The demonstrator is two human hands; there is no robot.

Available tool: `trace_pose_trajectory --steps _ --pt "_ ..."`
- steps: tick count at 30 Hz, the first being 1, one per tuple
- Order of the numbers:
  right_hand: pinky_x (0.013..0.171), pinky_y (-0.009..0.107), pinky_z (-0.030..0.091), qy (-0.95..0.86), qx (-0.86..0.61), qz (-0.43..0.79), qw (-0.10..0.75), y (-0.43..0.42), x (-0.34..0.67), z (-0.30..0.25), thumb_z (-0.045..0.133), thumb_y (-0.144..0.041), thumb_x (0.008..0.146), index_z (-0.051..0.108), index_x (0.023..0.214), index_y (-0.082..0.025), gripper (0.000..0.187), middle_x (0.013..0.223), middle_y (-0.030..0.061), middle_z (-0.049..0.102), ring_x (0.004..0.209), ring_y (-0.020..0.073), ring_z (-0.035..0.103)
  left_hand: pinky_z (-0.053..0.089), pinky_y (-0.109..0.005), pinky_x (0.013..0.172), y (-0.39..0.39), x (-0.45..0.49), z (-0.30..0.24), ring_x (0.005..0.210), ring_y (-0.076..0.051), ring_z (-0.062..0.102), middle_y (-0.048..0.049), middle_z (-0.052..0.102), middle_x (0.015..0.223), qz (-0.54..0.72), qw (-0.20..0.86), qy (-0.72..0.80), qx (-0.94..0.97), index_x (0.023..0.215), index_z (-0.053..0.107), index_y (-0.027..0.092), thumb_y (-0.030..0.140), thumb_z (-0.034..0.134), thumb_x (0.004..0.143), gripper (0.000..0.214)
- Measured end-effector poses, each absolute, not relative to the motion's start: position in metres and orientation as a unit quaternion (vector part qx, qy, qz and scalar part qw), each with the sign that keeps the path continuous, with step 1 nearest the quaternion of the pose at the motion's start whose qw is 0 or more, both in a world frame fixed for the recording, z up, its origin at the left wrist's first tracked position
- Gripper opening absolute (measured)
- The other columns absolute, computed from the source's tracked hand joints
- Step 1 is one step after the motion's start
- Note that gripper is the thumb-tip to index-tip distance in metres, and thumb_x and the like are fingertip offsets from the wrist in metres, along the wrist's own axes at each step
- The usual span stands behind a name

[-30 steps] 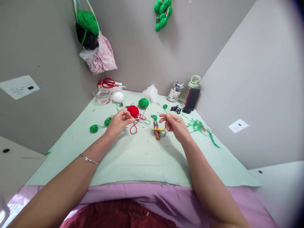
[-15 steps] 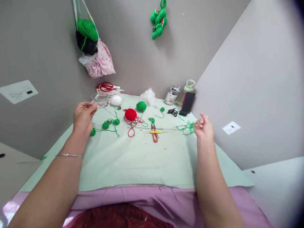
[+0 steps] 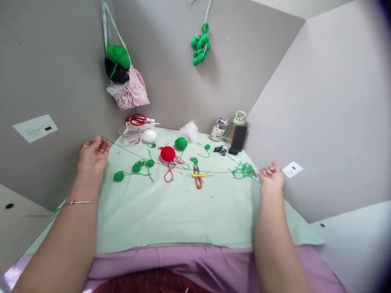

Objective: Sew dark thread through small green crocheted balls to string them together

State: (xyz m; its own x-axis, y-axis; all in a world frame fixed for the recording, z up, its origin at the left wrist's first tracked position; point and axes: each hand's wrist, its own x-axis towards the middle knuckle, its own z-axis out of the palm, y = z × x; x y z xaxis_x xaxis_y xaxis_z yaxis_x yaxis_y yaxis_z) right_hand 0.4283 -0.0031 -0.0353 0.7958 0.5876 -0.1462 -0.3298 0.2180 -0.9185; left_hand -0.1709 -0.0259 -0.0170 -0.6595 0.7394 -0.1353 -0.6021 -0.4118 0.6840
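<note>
A long thin dark thread [image 3: 134,154] stretches across the table between my two hands. Its left end is pinched in my left hand [image 3: 93,156], raised at the left side, fingers closed. Over at the right, my right hand [image 3: 271,176] is closed on the other end, beside a heap of green yarn scraps [image 3: 243,169]. Below the thread lie orange-handled thread snips [image 3: 198,182] with a yellow-gripped crochet hook [image 3: 200,175] across them. A red yarn ball [image 3: 168,154] and small green crocheted balls [image 3: 119,176] rest under and near the thread's left half.
Toward the back stand a clear plastic tub [image 3: 130,137], white yarn ball [image 3: 149,136], green yarn ball [image 3: 181,143], stuffing [image 3: 190,131], pen cup [image 3: 218,131], bottle [image 3: 233,129] and phone [image 3: 238,139]. Red scissors [image 3: 139,119] lie on a box. A drawstring bag [image 3: 134,87] hangs at left.
My hands have moved farther apart, the left going left and the right going right. The thread, slack before, is now drawn nearly straight. The head view has tilted up slightly.
</note>
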Motion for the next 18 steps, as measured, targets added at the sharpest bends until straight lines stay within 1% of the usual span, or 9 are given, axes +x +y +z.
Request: trace_pose_trajectory --steps 4,5,7,8,9,10,12,16,18 --pt "0.093 0.045 0.056 -0.091 -0.509 0.311 0.797 -0.005 0.429 -0.036 0.062 -0.036 0.097 0.060 0.129 -0.017 0.037 0.131 0.0114 0.061 0.111 0.0237 0.064 0.057 -0.024 0.082 -0.027 -0.174 -0.019 0.074 -0.005 0.065 0.0040 0.063 0.068 0.831 0.449 0.322 0.060 0.080 0.048 0.013 0.003 0.049 0.099 0.022" --pt "0.089 0.041 0.058 -0.089 -0.500 0.316 0.801 -0.006 0.429 -0.036 0.060 -0.035 0.098 0.061 0.126 -0.018 0.033 0.126 0.0104 0.063 0.106 0.0211 0.065 0.058 -0.023 0.081 -0.027 -0.174 -0.019 0.074 -0.005 0.065 0.0031 0.064 0.069 0.831 0.458 0.311 0.051 0.081 0.050 0.013 0.004 0.048 0.100 0.021" --pt "0.069 0.025 0.057 -0.091 -0.482 0.329 0.807 -0.006 0.428 -0.036 0.051 -0.029 0.103 0.063 0.113 -0.019 0.019 0.098 0.0040 0.067 0.077 0.0108 0.065 0.059 -0.020 0.076 -0.027 -0.174 -0.018 0.071 -0.004 0.065 0.0027 0.066 0.069 0.834 0.468 0.292 0.035 0.083 0.052 0.012 0.003 0.044 0.102 0.023" --pt "0.056 0.018 0.050 -0.095 -0.474 0.336 0.808 -0.005 0.427 -0.035 0.045 -0.026 0.105 0.062 0.104 -0.019 0.018 0.080 -0.0012 0.061 0.059 0.0063 0.057 0.059 -0.018 0.073 -0.027 -0.175 -0.017 0.068 -0.003 0.064 0.0035 0.065 0.067 0.836 0.469 0.282 0.027 0.083 0.053 0.012 0.002 0.042 0.102 0.024" --pt "0.045 0.014 0.039 -0.101 -0.466 0.343 0.809 -0.005 0.425 -0.034 0.040 -0.023 0.106 0.059 0.097 -0.020 0.021 0.065 -0.0060 0.051 0.045 0.0039 0.044 0.058 -0.016 0.069 -0.027 -0.175 -0.015 0.062 -0.002 0.062 0.0049 0.064 0.064 0.839 0.471 0.272 0.020 0.083 0.053 0.012 0.001 0.040 0.102 0.026" --pt "0.040 0.013 0.030 -0.109 -0.459 0.350 0.809 -0.004 0.424 -0.033 0.037 -0.021 0.107 0.056 0.092 -0.020 0.024 0.057 -0.0093 0.040 0.038 0.0031 0.033 0.057 -0.014 0.066 -0.027 -0.176 -0.013 0.057 -0.001 0.059 0.0065 0.062 0.060 0.842 0.471 0.261 0.015 0.083 0.053 0.012 0.001 0.039 0.103 0.027" --pt "0.036 0.013 0.022 -0.126 -0.448 0.360 0.809 -0.004 0.422 -0.030 0.037 -0.023 0.107 0.053 0.090 -0.020 0.024 0.052 -0.0121 0.030 0.034 0.0028 0.023 0.055 -0.009 0.060 -0.030 -0.178 -0.007 0.050 0.000 0.055 0.0089 0.057 0.053 0.850 0.473 0.233 0.013 0.083 0.053 0.012 0.003 0.037 0.104 0.028" --pt "0.036 0.014 0.018 -0.156 -0.441 0.357 0.809 -0.005 0.423 -0.027 0.039 -0.030 0.107 0.050 0.089 -0.020 0.023 0.049 -0.0134 0.026 0.032 0.0023 0.021 0.047 -0.003 0.052 -0.039 -0.185 0.000 0.058 0.000 0.060 0.0067 0.056 0.050 0.852 0.490 0.183 0.028 0.081 0.052 0.014 0.010 0.032 0.107 0.033" --pt "0.035 0.014 0.018 -0.166 -0.444 0.347 0.809 -0.006 0.425 -0.029 0.041 -0.030 0.106 0.048 0.088 -0.020 0.023 0.048 -0.0136 0.026 0.031 0.0023 0.021 0.042 -0.002 0.047 -0.044 -0.187 -0.001 0.055 0.000 0.058 0.0047 0.059 0.055 0.840 0.512 0.172 0.051 0.080 0.051 0.014 0.010 0.033 0.107 0.033"
